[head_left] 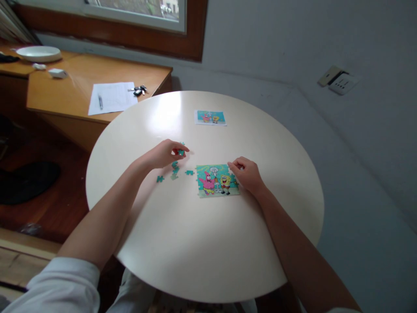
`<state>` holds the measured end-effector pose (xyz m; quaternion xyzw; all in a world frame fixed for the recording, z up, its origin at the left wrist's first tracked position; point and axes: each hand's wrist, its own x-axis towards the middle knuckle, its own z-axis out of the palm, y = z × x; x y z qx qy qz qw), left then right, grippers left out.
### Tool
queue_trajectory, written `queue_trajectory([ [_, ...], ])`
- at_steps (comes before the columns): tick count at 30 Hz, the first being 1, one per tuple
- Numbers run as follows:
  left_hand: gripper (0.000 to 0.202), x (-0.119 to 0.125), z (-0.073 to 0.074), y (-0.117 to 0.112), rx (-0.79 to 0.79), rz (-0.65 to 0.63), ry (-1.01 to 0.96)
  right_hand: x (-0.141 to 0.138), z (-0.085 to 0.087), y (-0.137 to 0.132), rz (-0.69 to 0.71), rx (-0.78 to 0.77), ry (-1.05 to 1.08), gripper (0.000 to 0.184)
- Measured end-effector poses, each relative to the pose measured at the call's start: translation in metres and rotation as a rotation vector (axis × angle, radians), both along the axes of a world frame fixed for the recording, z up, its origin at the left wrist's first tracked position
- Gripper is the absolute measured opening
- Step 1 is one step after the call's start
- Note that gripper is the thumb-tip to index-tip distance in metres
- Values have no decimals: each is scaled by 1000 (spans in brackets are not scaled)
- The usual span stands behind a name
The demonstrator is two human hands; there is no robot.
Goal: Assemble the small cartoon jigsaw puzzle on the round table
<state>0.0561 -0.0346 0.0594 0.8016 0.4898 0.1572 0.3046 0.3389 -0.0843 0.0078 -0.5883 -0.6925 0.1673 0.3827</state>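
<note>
A small cartoon jigsaw puzzle (215, 180), mostly assembled, lies on the round cream table (202, 243). My right hand (246, 174) rests at its upper right corner with fingers curled and pinched on the edge. My left hand (166, 153) is to the left of the puzzle, fingers pinched on a teal puzzle piece (180, 151). Several loose teal pieces (175, 171) lie just below that hand, one (189, 172) close to the puzzle's left edge. A small reference picture (210, 117) of the same cartoon lies at the table's far side.
A wooden desk (78, 91) stands behind the table at left, bearing a sheet of paper with a pen (110, 98), keys (139, 90) and a white plate (39, 53). A wall panel (339, 81) sits on the right wall. A dark object (28, 180) lies on the floor at left.
</note>
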Motion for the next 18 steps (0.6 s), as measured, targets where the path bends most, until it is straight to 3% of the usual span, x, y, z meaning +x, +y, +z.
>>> queue_trajectory([
  [10,29,1,-5,2,21,-65,-64,-1,1,-1,-6,-3,-1,30],
  [18,31,4,4,-4,-81,-75,-173,0,1,-1,-1,8,-6,29],
])
